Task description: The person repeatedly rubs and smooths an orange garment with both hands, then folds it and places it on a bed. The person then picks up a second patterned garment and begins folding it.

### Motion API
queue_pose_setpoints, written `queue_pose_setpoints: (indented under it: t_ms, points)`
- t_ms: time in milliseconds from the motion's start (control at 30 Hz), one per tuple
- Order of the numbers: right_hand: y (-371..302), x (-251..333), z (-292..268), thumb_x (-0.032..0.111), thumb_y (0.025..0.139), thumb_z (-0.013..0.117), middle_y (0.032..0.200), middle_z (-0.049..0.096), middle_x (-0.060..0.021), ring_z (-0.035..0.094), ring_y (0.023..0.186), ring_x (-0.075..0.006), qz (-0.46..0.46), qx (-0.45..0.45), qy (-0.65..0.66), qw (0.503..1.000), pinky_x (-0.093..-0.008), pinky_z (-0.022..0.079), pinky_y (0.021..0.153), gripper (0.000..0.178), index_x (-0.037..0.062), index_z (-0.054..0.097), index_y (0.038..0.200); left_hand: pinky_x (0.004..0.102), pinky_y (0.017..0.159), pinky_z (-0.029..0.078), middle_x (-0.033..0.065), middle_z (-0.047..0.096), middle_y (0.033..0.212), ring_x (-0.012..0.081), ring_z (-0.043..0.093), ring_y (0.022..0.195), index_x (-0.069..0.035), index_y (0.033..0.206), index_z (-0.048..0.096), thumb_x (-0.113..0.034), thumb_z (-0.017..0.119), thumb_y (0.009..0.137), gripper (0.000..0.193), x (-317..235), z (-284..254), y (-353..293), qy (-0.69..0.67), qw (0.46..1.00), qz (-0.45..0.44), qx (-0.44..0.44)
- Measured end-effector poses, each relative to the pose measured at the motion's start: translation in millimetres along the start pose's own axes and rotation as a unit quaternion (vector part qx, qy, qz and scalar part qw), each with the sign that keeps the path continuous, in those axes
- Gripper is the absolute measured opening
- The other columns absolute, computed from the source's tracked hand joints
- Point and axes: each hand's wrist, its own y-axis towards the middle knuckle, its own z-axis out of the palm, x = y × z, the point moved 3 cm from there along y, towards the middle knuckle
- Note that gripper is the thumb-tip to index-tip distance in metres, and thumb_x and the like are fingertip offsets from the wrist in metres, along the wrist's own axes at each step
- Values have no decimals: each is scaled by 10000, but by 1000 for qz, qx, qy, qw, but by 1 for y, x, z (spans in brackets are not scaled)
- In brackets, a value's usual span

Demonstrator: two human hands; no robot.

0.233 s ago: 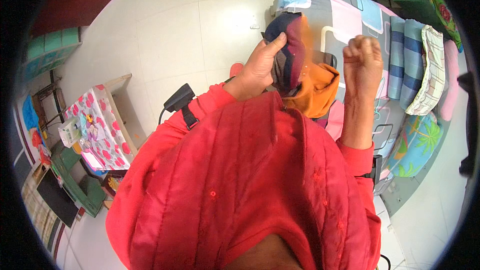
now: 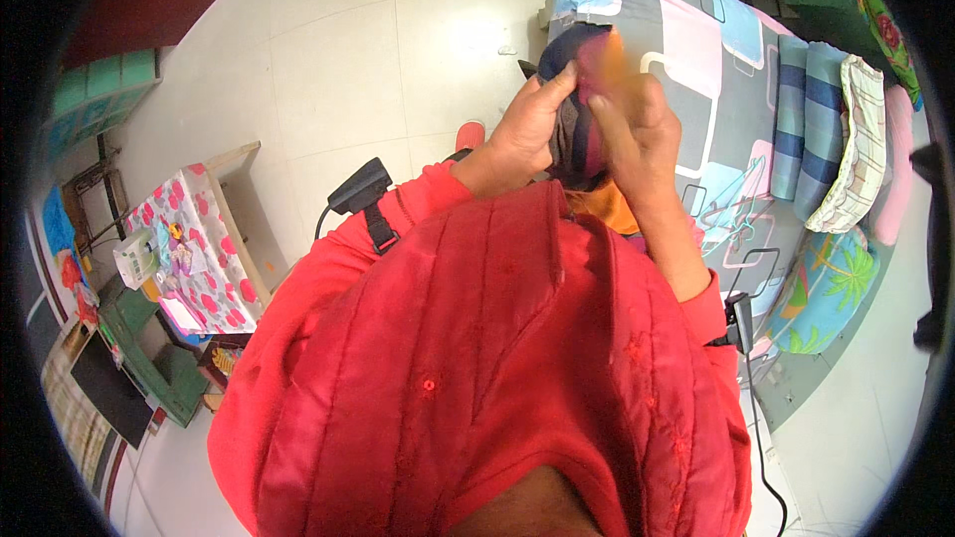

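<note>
A folded striped cloth (image 2: 585,144) in navy, maroon, grey and orange is bunched in front of my chest, beside the bed. My left hand (image 2: 527,119) grips its left edge, with the thumb pressed on top. My right hand (image 2: 642,134) is at the cloth's right side, its thumb against the maroon stripe and its fingers curled. Whatever is between those fingers is too small or blurred to make out. The cloth's orange part is smeared by motion near the fingertips and hangs below my right hand.
The bed (image 2: 686,129) with a patterned sheet lies to the right, bearing blue hangers (image 2: 731,214), folded blue bedding (image 2: 821,124) and a palm-print bundle (image 2: 831,288). A table with a floral cover (image 2: 214,259) stands at left. A cable (image 2: 766,457) hangs by my right arm.
My right hand has come down and left from above the bed to the cloth. My left hand, with the cloth, has shifted slightly right.
</note>
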Motion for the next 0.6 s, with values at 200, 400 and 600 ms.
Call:
queue_pose_setpoints:
  t_ms: [200, 400, 600]
  points:
    - [63, -9, -46, 118, 894, 562, 701, 578, -48, 531, 584, -103, 151, -236, 260, 924, -284, 443, 547, 104, 19, 536, 912, 344, 683, 561, 45, 603, 996, 183, 626, 820, -72, 1174, 488, -304, 474, 966, 312, 8, -11, -3, 2, 998, -54, -39]
    - [35, 38, 17, 192, 795, 607, 1013, 638, -124, 569, 1053, -291, -239, 172, -203, 934, -405, 429, 925, 239, 57, 639, 989, 379, 882, 506, 103, 601, 1120, 208, 602, 1001, -27, 1216, 500, -325, 466, 962, 393, 9, -27, 2, -120, 986, -102, 55]
    - [85, -46, -35, 309, 900, 505, 927, 658, -157, 616, 895, -339, 110, 49, -271, 955, -398, 482, 800, 317, 54, 670, 992, 326, 910, 484, 86, 590, 1147, 185, 586, 1019, -18, 1277, 455, -247, 389, 996, 369, 2, -21, -5, -30, 981, -35, 187]
